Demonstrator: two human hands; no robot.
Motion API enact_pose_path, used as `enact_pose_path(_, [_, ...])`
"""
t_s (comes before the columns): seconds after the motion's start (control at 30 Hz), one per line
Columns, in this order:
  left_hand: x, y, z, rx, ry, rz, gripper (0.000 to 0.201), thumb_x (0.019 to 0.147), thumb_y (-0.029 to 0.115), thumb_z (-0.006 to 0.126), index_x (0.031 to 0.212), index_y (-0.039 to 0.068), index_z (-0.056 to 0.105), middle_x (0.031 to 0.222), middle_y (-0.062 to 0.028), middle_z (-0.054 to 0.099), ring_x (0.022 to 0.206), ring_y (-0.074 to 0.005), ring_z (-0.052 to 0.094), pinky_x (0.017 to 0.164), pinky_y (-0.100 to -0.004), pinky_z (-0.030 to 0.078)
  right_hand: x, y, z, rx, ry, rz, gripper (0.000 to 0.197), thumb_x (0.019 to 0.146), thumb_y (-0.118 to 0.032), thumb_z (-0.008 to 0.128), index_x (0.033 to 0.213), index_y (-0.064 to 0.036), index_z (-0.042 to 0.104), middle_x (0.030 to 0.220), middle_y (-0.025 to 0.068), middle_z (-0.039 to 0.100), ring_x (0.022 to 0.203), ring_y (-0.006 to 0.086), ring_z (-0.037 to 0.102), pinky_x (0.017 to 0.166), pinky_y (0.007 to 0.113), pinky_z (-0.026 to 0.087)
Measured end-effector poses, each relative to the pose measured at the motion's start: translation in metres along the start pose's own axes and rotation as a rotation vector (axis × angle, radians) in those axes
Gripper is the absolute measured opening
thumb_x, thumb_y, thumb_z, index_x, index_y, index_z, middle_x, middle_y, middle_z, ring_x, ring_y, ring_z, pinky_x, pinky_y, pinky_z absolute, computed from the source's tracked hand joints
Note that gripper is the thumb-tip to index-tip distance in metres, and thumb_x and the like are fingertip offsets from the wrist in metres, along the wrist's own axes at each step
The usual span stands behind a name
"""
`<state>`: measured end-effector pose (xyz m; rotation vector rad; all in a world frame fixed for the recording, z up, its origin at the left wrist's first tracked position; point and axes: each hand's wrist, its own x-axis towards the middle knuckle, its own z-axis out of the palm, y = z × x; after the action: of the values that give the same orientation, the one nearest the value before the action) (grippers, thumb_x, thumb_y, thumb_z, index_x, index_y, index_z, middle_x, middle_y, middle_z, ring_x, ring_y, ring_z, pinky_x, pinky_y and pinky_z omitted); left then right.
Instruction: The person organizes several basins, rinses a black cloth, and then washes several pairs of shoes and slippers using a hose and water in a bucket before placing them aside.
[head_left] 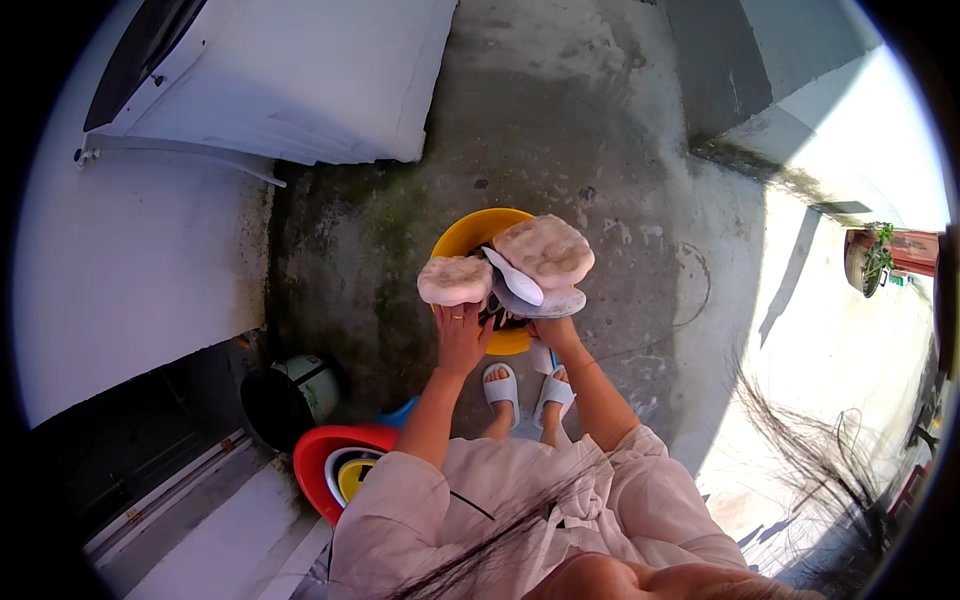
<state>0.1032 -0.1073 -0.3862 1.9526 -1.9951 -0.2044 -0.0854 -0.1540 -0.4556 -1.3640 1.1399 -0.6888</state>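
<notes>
My left hand point(462, 335) grips a thick, soft-looking pale pink piece point(455, 281), perhaps a plush slipper, from its near side. In my right hand point(553, 330) is a larger bundle: a puffy pink piece point(545, 250) with a flat pale grey sole-like part point(560, 303) under it. A smooth white elongated piece point(515, 278), rounded at its near end, lies between the two pink pieces. All of this is held above a yellow basin point(470, 226), which has dark things inside. Most of my right fingers are hidden beneath the bundle.
My feet in light slide sandals point(501, 390) stand close to the basin. A small white container point(543, 357) is beside them. Nested red, white and yellow basins point(330, 440) and a dark-mouthed bucket point(280, 408) stand on the left. A white wall block point(330, 80) juts in at upper left.
</notes>
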Motion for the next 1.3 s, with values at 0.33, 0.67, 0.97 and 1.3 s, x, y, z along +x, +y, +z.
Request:
enact_pose_path(0.33, [-0.056,-0.033,0.036,-0.254,-0.142,-0.449,0.045,0.076,0.02,0.059,0.114,0.0,0.046,0.123,-0.0196,0.042,0.117,-0.0346,0.038,0.097,-0.0439,0.032,-0.019,0.084,-0.08,-0.456,0.297,0.484,0.041,0.08,-0.028,0.059,0.113,-0.0039,0.053,0.064,0.0045,0.056,0.043,0.013,0.048,0.04,0.028,0.041])
enact_pose_path(0.67, [-0.031,-0.094,0.09,-0.71,-0.283,-1.105,0.047,0.08,0.013,0.056,0.122,0.005,0.038,0.112,-0.0217,0.053,0.101,-0.0377,0.052,0.085,-0.0418,0.043,0.028,0.051,-0.023,-0.27,0.25,0.897,0.02,0.079,-0.013,0.056,0.096,-0.0045,0.049,0.064,0.0066,0.051,0.041,0.0181,0.045,0.035,0.031,0.037])
enact_pose_path(0.97, [-0.044,-0.192,0.059,-0.903,-0.328,-1.189,0.033,0.074,0.016,0.051,0.103,0.002,0.057,0.094,-0.0274,0.059,0.093,-0.0391,0.056,0.08,-0.0447,0.043,0.078,-0.069,0.06,-0.377,0.192,0.772,0.011,0.074,-0.005,0.053,0.084,-0.0027,0.056,0.055,0.0053,0.05,0.04,0.0158,0.048,0.037,0.031,0.037])
enact_pose_path(1.3, [-0.089,-0.375,-0.084,-1.249,0.301,-1.678,0.037,0.079,0.005,0.049,0.116,0.004,0.045,0.097,-0.0155,0.058,0.079,-0.0267,0.064,0.057,-0.0346,0.056,0.267,-0.131,0.322,-0.751,-0.421,0.238,0.02,0.073,-0.016,0.057,0.088,-0.002,0.057,0.061,0.0084,0.056,0.05,0.0204,0.056,0.048,0.033,0.043])
